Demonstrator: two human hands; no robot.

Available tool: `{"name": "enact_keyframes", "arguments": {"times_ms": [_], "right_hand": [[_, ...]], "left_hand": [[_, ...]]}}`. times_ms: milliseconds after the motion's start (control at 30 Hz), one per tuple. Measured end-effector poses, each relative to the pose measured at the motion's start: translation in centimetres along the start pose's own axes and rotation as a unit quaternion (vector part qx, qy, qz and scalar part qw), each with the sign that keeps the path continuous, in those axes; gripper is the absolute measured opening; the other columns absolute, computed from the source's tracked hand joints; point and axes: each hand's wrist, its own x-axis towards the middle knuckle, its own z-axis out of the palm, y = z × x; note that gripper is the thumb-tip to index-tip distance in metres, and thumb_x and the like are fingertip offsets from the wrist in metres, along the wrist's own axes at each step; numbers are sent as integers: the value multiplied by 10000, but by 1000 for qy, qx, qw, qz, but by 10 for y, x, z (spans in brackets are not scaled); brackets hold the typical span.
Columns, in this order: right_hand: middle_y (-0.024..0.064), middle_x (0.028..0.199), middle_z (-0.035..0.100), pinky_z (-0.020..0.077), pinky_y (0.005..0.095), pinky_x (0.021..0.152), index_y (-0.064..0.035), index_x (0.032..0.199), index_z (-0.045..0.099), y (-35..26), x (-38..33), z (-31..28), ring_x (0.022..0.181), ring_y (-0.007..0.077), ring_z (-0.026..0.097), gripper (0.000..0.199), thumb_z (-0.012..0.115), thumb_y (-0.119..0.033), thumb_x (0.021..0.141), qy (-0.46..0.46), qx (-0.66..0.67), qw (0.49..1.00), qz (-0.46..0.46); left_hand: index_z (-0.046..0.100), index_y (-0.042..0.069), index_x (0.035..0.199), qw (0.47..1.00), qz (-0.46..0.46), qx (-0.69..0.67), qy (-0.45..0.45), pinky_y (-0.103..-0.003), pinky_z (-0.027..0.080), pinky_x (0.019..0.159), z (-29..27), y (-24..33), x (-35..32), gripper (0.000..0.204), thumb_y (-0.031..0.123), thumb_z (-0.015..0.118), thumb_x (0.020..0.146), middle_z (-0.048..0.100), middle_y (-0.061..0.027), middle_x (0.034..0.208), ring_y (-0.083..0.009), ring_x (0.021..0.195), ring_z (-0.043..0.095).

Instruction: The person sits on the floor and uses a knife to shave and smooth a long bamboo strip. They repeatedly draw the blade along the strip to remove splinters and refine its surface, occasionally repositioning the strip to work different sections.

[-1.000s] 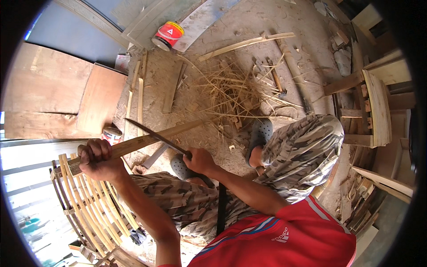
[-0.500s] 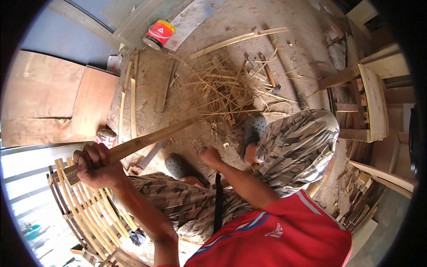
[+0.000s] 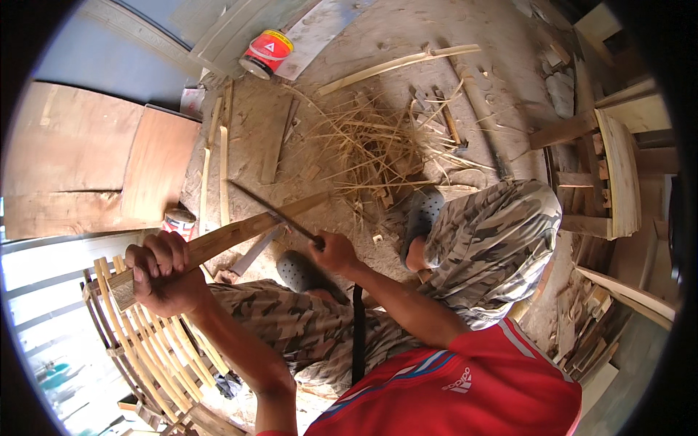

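Note:
My left hand is wrapped round the near end of a long flat wooden strip, which slants away to the right, over the floor. In my right hand is the handle of a long-bladed knife. Its dark blade, seen nearly edge-on, crosses above the strip and points to the far left; whether the two touch I cannot tell. Beyond the strip's far end lies a tangled heap of thin shavings.
A slatted wooden piece stands at the lower left, near a saw on the floor. A hammer lies beside the shavings. A red bucket stands far back, with plywood boards at left and a wooden frame at right.
The knife's blade has come into clear view, swung up across the strip by my right hand. My left hand keeps its hold on the strip. The whole view has shifted slightly.

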Motion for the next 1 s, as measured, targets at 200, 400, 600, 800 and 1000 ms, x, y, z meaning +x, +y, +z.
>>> {"name": "enact_keyframes", "arguments": {"times_ms": [200,400,600,800,1000], "right_hand": [[158,630,616,492,456,578,-23,796,619,-29,-2,-14,604,366,625,292,610,-312,836,33,-4,999,-24],[145,582,583,482,468,561,-25,785,604,-137,-24,-46,578,369,612,288,623,-309,828,-40,43,989,-134],[205,686,632,512,471,608,-18,830,654,-71,-8,-33,659,374,644,303,657,-318,782,-48,-30,998,-12],[224,702,634,511,480,625,3,825,659,-117,-22,-51,679,381,647,310,652,-304,782,-88,-2,995,-53],[229,689,627,509,491,635,3,843,658,-54,-11,-37,667,404,633,292,630,-282,786,-76,-40,996,7]], "left_hand": [[463,27,774,947,113,288,85,-272,378,518,-7,-1,-1,634,615,294,937,468,-90,623,-176,517,437],[472,14,859,886,179,381,195,-307,515,499,-12,0,-9,672,667,325,914,487,-109,634,-209,542,552],[446,51,778,915,191,303,188,-307,501,405,-19,1,-9,602,631,371,922,443,-79,615,-207,487,530],[443,73,737,941,172,242,164,-295,475,397,-27,1,-12,585,623,375,923,436,-70,592,-194,464,518],[438,85,741,943,178,232,161,-283,465,420,-42,1,-9,594,649,366,913,420,-43,552,-173,437,503]]}}
